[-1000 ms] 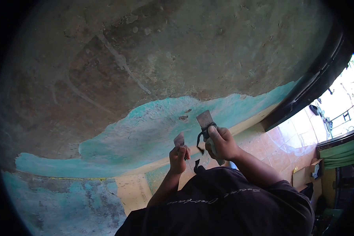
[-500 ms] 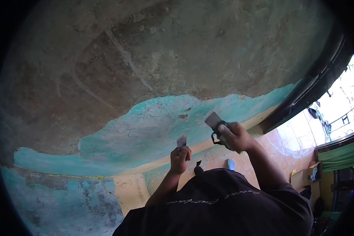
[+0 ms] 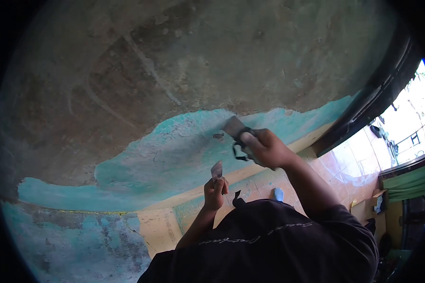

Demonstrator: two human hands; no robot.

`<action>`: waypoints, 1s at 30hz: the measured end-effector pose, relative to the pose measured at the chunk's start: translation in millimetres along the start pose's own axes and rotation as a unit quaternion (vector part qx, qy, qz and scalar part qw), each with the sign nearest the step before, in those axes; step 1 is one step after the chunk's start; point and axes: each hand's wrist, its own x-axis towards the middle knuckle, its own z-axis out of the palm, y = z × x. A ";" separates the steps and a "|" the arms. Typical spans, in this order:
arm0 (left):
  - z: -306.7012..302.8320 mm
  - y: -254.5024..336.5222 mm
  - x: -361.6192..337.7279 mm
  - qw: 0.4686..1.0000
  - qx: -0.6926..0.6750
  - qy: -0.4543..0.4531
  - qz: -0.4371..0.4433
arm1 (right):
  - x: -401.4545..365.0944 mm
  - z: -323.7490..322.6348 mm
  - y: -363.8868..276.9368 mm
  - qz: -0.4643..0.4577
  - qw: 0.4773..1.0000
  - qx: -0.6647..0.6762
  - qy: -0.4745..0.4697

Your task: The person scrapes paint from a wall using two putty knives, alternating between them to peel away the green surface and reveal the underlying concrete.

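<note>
Turquoise paint (image 3: 174,155) clings in a chalky, cracked band across the lower part of a rough wall (image 3: 198,70). Above it the plaster is bare, mottled grey-brown and marked with pale curved scratches. The right hand (image 3: 265,148) is clenched around the handle of a scraper (image 3: 234,126), whose flat, dull metal blade presses against the ragged upper edge of the paint. A black cord (image 3: 238,153) loops from the handle under the fingers. Lower down and away from the wall, the left hand (image 3: 214,191) pinches a small blade (image 3: 216,170), a thin grey metal piece standing upright above the knuckles. The person's dark shirt (image 3: 269,245) carries a line of pale cursive lettering, too small and bent to read. To the right lie glossy reddish floor tiles (image 3: 344,174), a dark door frame (image 3: 378,99) and a brown cardboard box (image 3: 375,203).
</note>
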 end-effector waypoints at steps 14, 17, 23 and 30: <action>33.0 1.7 18.7 0.999 0.030 -0.019 -0.014 | -53.7 -14.3 96.4 0.126 0.945 0.274 0.126; 36.9 -3.1 23.3 0.999 0.032 -0.031 -0.011 | -39.3 -19.4 58.2 0.108 0.947 0.277 0.117; 46.7 7.0 31.2 0.999 0.040 -0.025 0.013 | -29.8 -20.7 59.7 0.095 0.939 0.311 0.113; 46.9 4.4 27.3 0.999 0.039 -0.006 -0.014 | -15.1 -27.6 43.3 0.020 0.947 0.309 0.086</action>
